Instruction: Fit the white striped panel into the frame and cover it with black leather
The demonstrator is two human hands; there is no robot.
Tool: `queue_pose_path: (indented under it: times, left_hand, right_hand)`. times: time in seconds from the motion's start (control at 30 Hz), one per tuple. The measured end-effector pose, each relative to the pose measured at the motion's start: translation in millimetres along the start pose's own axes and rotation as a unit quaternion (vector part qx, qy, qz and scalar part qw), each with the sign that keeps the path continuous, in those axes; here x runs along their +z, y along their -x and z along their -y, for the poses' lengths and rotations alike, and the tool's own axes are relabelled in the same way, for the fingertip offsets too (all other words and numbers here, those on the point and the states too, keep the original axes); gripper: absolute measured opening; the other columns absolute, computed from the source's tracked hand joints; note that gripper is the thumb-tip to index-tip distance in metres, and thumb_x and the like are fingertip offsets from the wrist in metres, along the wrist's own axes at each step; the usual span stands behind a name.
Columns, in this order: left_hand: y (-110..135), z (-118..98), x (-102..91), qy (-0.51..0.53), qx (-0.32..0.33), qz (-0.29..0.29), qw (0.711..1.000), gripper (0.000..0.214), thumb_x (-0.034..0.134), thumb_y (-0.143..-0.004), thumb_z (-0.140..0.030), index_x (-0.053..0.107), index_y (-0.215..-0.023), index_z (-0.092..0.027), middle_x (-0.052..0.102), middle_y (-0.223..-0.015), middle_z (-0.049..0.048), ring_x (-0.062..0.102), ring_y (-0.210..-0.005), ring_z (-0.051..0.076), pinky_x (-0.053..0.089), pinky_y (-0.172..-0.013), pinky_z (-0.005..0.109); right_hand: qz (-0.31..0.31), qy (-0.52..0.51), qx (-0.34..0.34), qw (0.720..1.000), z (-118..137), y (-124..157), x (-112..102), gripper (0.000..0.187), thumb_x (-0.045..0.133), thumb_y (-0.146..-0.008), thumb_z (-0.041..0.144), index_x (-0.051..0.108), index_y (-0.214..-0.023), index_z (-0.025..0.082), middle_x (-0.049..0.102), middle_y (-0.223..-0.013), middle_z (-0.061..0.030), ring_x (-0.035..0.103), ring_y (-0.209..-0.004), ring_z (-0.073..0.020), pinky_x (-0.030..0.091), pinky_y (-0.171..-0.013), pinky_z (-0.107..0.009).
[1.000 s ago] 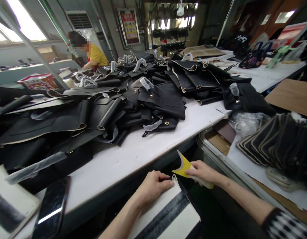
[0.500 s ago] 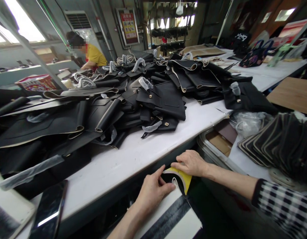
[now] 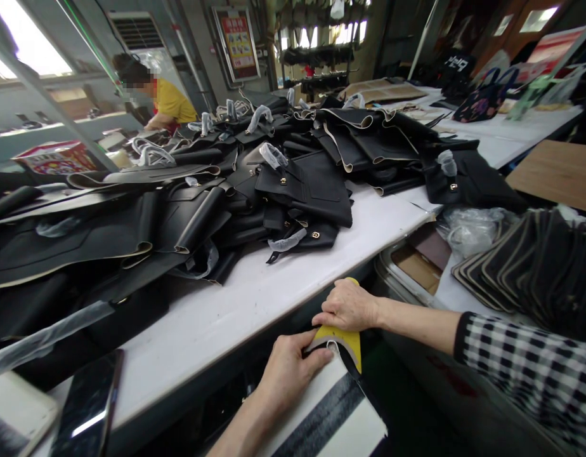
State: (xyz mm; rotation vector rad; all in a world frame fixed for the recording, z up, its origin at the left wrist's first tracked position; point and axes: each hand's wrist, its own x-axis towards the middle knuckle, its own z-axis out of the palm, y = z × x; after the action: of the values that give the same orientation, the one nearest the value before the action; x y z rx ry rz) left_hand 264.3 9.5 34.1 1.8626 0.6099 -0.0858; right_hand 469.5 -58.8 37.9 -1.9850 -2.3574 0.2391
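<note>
My right hand (image 3: pixel 347 306) presses a yellow scraper (image 3: pixel 345 340) down onto the corner of a white panel with a dark stripe (image 3: pixel 321 412) below the table edge; its fingers are closed over the tool. My left hand (image 3: pixel 289 371) pinches the same corner of that panel, thumb beside the scraper. Both hands sit just in front of the white worktable (image 3: pixel 255 298).
Heaps of black leather bag pieces (image 3: pixel 293 184) cover the table. A phone (image 3: pixel 86 406) lies at the near left. Stacked dark pieces (image 3: pixel 531 266) and a plastic bag (image 3: pixel 468 231) sit on a lower surface to the right. A person in yellow (image 3: pixel 167 105) works far back.
My right hand has swung the yellow scraper from upright at the right down flat over the panel's corner, moving left and up. My left hand kept its pinch on the panel.
</note>
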Motion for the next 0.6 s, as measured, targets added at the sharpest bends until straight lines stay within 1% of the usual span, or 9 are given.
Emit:
queue_pose_path:
  times: [0.13, 0.3, 0.4, 0.5, 0.6]
  left_hand:
    - [0.0, -1.1, -0.2, -0.017, 0.009, 0.001, 1.000, 0.032, 0.058, -0.085, -0.045, 0.073, -0.089, -0.017, 0.050, -0.067, -0.0035, 0.036, -0.063, 0.012, 0.025, -0.057, 0.025]
    - [1.0, -5.3, 1.2, -0.046, 0.006, -0.003, 0.999, 0.030, 0.058, -0.085, -0.040, 0.067, -0.073, -0.014, 0.045, -0.062, -0.0035, 0.036, -0.062, 0.011, 0.022, -0.055, 0.025]
    - [0.2, -4.3, 3.5, -0.065, 0.013, -0.008, 0.998, 0.030, 0.057, -0.086, -0.039, 0.063, -0.070, -0.014, 0.046, -0.061, -0.0035, 0.037, -0.060, 0.011, 0.022, -0.055, 0.026]
    - [-1.2, -2.0, 5.6, -0.086, 0.024, -0.021, 0.996, 0.032, 0.056, -0.087, -0.039, 0.059, -0.067, -0.015, 0.047, -0.061, -0.0033, 0.038, -0.059, 0.010, 0.023, -0.055, 0.026]
    - [-1.2, -1.2, 6.5, -0.104, 0.026, -0.027, 0.994, 0.032, 0.055, -0.088, -0.039, 0.057, -0.067, -0.015, 0.050, -0.061, -0.0027, 0.040, -0.058, 0.010, 0.024, -0.055, 0.026]
  right_hand:
    - [0.011, 0.015, 0.001, 1.000, 2.2, -1.5, 1.7, 0.070, 0.026, -0.100, 0.057, 0.073, -0.069, 0.016, 0.072, -0.068, -0.0115, 0.065, -0.064, -0.0216, 0.033, -0.062, -0.031]
    - [0.031, 0.028, 0.019, 0.999, 6.9, -1.0, 4.5, 0.069, 0.027, -0.100, 0.056, 0.075, -0.070, 0.018, 0.072, -0.069, -0.0116, 0.068, -0.066, -0.0238, 0.037, -0.062, -0.031]
    - [0.038, 0.039, 0.040, 0.998, 11.1, 1.9, 3.7, 0.067, 0.027, -0.100, 0.055, 0.076, -0.071, 0.019, 0.072, -0.068, -0.0123, 0.069, -0.066, -0.0263, 0.039, -0.060, -0.032]
    - [0.044, 0.046, 0.061, 0.996, 15.1, 5.1, 2.1, 0.064, 0.029, -0.100, 0.053, 0.078, -0.075, 0.020, 0.072, -0.069, -0.0124, 0.070, -0.067, -0.0269, 0.041, -0.059, -0.031]
    - [0.047, 0.052, 0.081, 0.994, 18.4, 8.0, 2.3, 0.066, 0.027, -0.100, 0.054, 0.078, -0.075, 0.020, 0.073, -0.071, -0.0131, 0.070, -0.068, -0.0271, 0.043, -0.061, -0.032]
